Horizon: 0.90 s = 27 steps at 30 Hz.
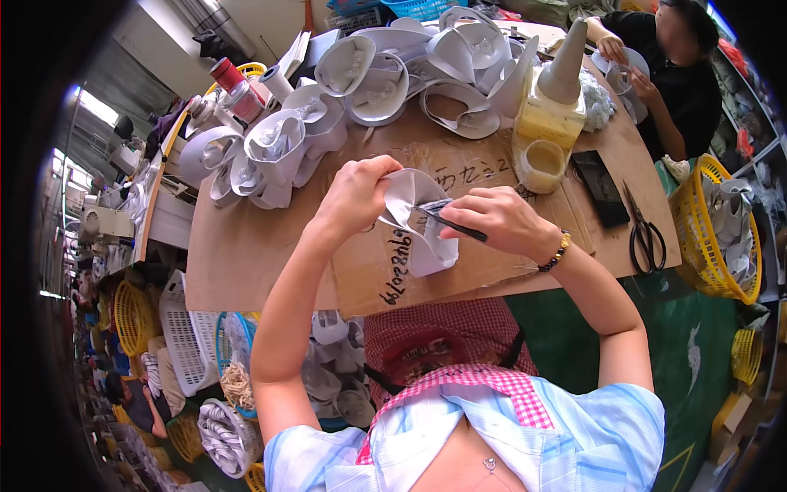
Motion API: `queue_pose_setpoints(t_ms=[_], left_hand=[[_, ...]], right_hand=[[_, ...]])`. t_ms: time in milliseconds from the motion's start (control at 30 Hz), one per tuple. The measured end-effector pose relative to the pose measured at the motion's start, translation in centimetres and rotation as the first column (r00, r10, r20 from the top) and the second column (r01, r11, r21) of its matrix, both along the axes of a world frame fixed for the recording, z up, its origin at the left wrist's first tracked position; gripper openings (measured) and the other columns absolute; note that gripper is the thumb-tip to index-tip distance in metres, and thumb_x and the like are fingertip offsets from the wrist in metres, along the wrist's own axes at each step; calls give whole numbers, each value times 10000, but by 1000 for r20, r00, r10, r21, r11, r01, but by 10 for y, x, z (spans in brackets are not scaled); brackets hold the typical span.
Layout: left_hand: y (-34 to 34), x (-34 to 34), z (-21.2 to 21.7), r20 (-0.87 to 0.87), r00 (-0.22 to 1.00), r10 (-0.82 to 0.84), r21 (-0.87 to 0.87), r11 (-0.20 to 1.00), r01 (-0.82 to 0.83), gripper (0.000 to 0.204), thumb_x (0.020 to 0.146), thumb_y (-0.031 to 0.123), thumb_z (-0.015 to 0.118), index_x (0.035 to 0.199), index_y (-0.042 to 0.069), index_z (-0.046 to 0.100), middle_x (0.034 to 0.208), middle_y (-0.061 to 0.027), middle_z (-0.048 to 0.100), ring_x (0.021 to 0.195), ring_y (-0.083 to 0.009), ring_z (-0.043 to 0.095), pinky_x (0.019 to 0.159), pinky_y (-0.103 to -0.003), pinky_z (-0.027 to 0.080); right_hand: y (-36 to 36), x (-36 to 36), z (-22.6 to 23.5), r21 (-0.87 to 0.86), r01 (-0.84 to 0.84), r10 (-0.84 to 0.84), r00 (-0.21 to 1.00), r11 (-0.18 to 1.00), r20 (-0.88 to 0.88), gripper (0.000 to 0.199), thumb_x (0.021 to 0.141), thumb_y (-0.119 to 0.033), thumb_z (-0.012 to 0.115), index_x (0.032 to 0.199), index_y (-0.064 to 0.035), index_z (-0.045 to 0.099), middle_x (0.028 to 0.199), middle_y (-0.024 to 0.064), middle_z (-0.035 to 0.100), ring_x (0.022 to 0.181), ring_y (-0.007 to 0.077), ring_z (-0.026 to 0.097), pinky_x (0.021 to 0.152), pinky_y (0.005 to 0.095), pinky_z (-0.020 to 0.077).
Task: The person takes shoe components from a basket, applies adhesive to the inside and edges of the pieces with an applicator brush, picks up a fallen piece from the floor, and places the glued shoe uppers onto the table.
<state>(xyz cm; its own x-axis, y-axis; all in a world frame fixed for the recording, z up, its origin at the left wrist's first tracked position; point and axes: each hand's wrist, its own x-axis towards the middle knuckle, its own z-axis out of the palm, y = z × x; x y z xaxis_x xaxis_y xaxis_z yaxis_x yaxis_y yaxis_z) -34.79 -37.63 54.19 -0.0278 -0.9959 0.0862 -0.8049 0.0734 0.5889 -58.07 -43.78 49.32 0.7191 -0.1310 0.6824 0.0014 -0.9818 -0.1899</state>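
At the centre of the frame we see a curved white sheet-like piece [432,256] over a flat brown cardboard sheet [352,275] on a broad tan desk [238,271]. Our left hand [354,197] has its grip pinching the piece's upper left edge; our right hand [498,220] has its grip pinching a slim black-handled brush [469,229], bristles at the piece's opening. Black-handled metal scissors [648,244] lie at the frame's right.

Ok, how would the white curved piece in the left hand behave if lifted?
The white curved piece is probably springy rather than limp, since it holds its open bend. It's likely light too: thin-walled, with the left hand pinching just its edge.
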Motion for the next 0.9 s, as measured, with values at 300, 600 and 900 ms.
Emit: queue_pose_setpoints(t_ms=[300, 600, 900], left_hand=[[92, 33, -14, -545, 808, 223, -145, 924, -353, 203, 919, -27, 552, 1118, -45, 590, 982, -63, 668, 900, -93, 620, 814, -219, 481], [126, -2, -41, -535, 737, 413, -159, 808, -568, 268, 919, -6, 545, 1186, -20, 547, 975, -78, 654, 889, -78, 609, 782, -214, 479], [112, -24, -29, 182, 848, 498, -584, 748, -315, 116, 719, 113, 761, 833, 121, 740, 1410, -60, 481, 1314, -311, 386, 1087, -452, 283]], right_hand=[[12, -47, 67, 779, 118, -268, 961, 616, 66, 163, 824, -127, 570, 937, -14, 596, 756, 10, 520, 684, 90, 499, 620, 237, 414], [17, 71, 22, 20, 472, -361, 700, 881, -616, 435, 710, -434, 742, 755, -4, 684, 759, 146, 662, 841, 270, 582, 777, 387, 461], [6, 88, 13, 41, 325, -230, 748, 945, -622, 229, 693, -199, 608, 635, 22, 625, 648, 222, 604, 703, 378, 608, 687, 457, 487]])
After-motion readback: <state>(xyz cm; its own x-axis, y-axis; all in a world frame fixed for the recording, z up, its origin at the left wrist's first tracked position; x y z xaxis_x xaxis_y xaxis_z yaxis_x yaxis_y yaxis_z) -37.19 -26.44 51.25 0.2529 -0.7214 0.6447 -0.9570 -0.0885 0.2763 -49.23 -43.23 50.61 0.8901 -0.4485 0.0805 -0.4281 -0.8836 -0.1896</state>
